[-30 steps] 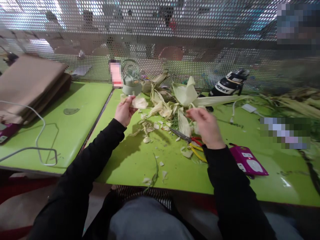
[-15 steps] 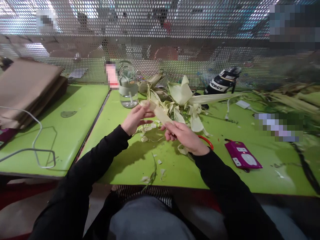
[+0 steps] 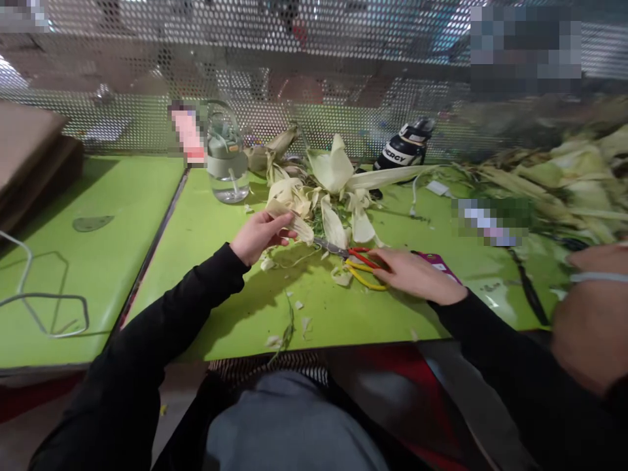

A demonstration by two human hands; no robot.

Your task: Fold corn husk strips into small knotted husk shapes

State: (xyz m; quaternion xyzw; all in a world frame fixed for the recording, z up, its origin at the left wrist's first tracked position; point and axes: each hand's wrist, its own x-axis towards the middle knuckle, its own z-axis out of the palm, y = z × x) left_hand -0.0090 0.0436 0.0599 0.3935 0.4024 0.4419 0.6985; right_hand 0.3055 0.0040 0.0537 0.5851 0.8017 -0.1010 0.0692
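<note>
Right now the strip [image 3: 301, 230], a pale cream piece of corn husk, is slightly curled and finely ribbed, with a blunt far end. It is above the middle of the green table [image 3: 226, 320], in front of the husk heap, in the left hand [image 3: 260, 237], whose thumb and fingers are clamped on its near end. The scissors [image 3: 338, 249] have grey blades, one red handle and one yellow; their tips point at the strip's far end, and I cannot tell if they touch it. The right hand [image 3: 419, 273] is at the handles, its fingertips overlapping them; whether the fingers are closed on them I cannot tell.

Behind the hands stand two bottles. The clear bottle [image 3: 227, 163] is upright, with a grey-green top and a carrying loop; a straw end shows through its see-through base. The black bottle [image 3: 400, 149] is tilted, with a white lettered band, and its contents are hidden.

By count there is one strip in hand, one pair of scissors and one purple power strip [image 3: 440, 264], partly behind the right hand. The heap [image 3: 333, 171] between the bottles has too many overlapping leaves to count, as does the larger husk pile [image 3: 569, 171] at the far right. Small scraps [image 3: 341, 277] lie scattered near the scissors.
</note>
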